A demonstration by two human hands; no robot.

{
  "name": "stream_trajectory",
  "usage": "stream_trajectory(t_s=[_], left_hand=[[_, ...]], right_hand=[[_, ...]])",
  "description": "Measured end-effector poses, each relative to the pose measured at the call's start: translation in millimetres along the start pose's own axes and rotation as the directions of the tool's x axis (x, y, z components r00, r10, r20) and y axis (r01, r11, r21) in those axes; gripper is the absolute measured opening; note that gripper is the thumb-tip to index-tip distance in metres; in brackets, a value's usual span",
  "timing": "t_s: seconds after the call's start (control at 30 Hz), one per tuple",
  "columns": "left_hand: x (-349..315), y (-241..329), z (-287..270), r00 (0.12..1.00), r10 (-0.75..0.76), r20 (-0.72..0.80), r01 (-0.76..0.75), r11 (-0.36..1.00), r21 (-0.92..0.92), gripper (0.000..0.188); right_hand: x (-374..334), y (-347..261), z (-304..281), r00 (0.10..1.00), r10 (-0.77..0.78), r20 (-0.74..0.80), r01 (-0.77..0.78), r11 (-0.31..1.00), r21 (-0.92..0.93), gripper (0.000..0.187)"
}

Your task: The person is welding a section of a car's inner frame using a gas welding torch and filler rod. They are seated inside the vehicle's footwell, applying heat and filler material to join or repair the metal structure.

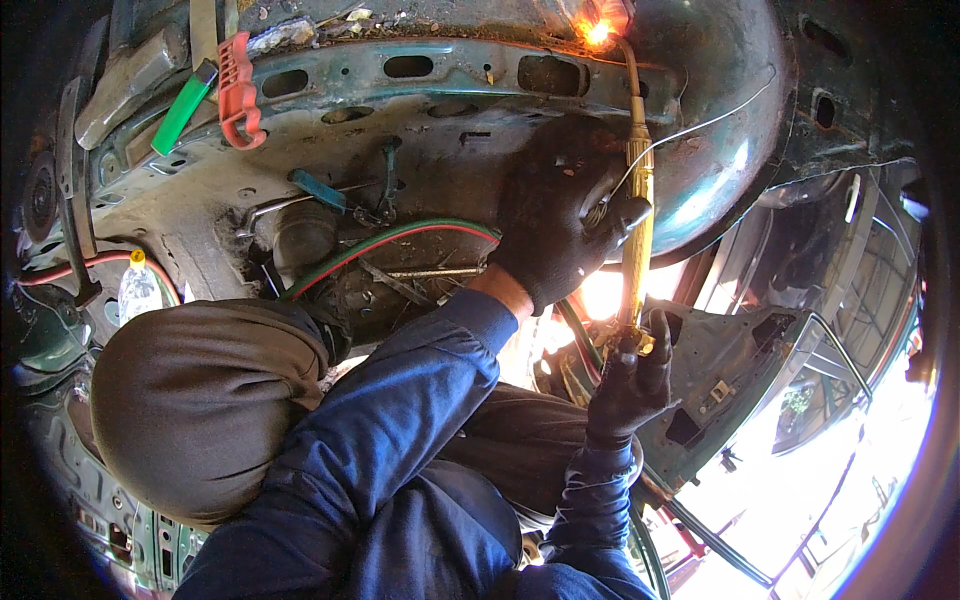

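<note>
Torch: a long brass gas torch stands nearly upright right of centre, its thin neck curving up to the top edge.
Flame: a bright orange glow burns at the tip, against the metal.
Left hand: the dark-gloved left hand is curled around a thin wire, which crosses in front of the torch and points up to the right. Its thumb overlaps the torch's edge; whether it presses there, I cannot tell.
Right hand: the gloved right hand is below, thumb and fingers about the torch's valve end; how tightly they close, I cannot tell.
Metalwork: a greenish panel with oval holes spans the top, beside a rounded dark shell.
Hoses: paired green and red hoses arch left of the wrist.
Upper left: a red plastic handle lies just beside a green lighter-shaped object.
Far left: a clear bottle with a yellow cap, near a brown-clothed knee.
</note>
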State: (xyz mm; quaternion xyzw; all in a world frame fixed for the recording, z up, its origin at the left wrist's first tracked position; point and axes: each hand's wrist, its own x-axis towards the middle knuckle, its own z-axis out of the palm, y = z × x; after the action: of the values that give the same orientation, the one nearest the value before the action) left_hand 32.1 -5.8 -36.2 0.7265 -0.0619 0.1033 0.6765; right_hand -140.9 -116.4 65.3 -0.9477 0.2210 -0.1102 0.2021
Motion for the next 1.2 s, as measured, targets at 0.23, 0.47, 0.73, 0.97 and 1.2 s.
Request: stream_trajectory(t_s=[0.23,0.47,0.73,0.97,1.2], left_hand=[[-1.5,1.1,0.3,1.000,0.005,0.013,-0.005,1.000,0.008,0.040],[-5.6,29.8,-2.4,0.999,0.009,0.050,0.001,0.980,-0.200,0.044],[-1.0,55.7,-4.0,0.993,0.093,0.071,-0.075,0.972,-0.223,0.047],[17.4,124.0,-30.5,0.994,-0.083,0.078,0.109,0.883,-0.456,0.038],[40.6,174.9,-107.3,0.942,-0.217,0.256,0.315,0.837,-0.449,0.041]], right_hand=[[-2.6,-7.8,3.6,0.984,0.180,-0.021,-0.168,0.951,0.258,0.046],[2.9,-12.2,-30.7,0.977,0.208,0.041,-0.203,0.861,0.467,0.048],[1.6,-3.4,-44.1,0.973,0.225,0.049,-0.214,0.806,0.553,0.054],[7.5,-53.5,-62.3,0.964,0.226,0.139,-0.250,0.600,0.760,0.056],[27.0,-96.6,-67.6,0.895,-0.102,0.433,-0.358,0.416,0.836,0.077]])
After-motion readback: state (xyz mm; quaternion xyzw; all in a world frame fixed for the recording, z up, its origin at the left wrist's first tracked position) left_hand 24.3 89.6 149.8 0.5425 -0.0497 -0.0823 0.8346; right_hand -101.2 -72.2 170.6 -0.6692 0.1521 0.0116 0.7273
